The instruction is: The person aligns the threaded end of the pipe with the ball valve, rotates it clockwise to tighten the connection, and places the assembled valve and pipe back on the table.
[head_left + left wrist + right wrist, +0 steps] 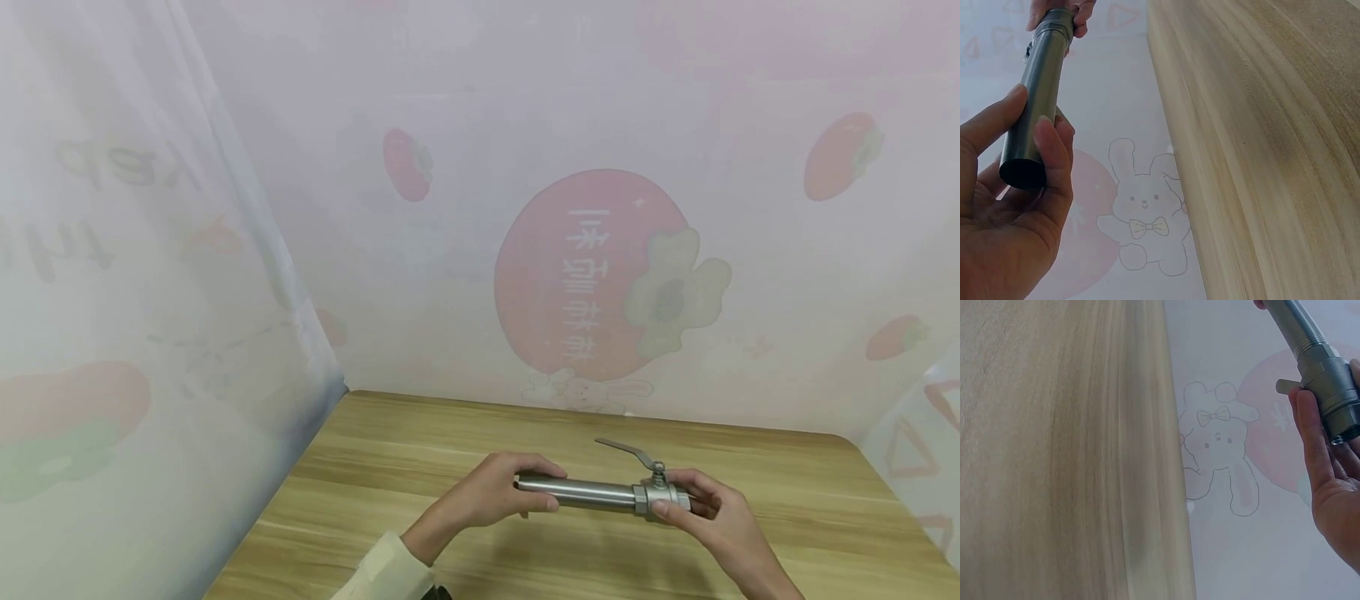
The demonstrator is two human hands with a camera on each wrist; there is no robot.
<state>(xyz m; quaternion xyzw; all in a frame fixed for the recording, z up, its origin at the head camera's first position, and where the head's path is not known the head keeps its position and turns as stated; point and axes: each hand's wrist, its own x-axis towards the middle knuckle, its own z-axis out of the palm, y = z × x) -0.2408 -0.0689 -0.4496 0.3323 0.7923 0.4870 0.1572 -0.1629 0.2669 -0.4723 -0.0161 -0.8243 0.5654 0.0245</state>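
A straight metal pipe [588, 492] lies level above the wooden table, joined at its right end to a ball valve [660, 498]. My left hand [498, 496] grips the pipe near its left end, thumb on one side and fingers on the other; the left wrist view shows the dark end of the pipe [1034, 131]. At the other end my right hand [716, 517] holds the valve body between thumb and fingers. The valve's flat lever handle [626, 450] sticks up and points left over the pipe. In the right wrist view, threads show where the pipe enters the valve [1333, 387].
The wood-grain table [420, 442] spreads beneath both hands. Behind it hangs a pale curtain [450, 275] printed with red fruit and a rabbit, and another printed sheet [150, 317] closes off the left side.
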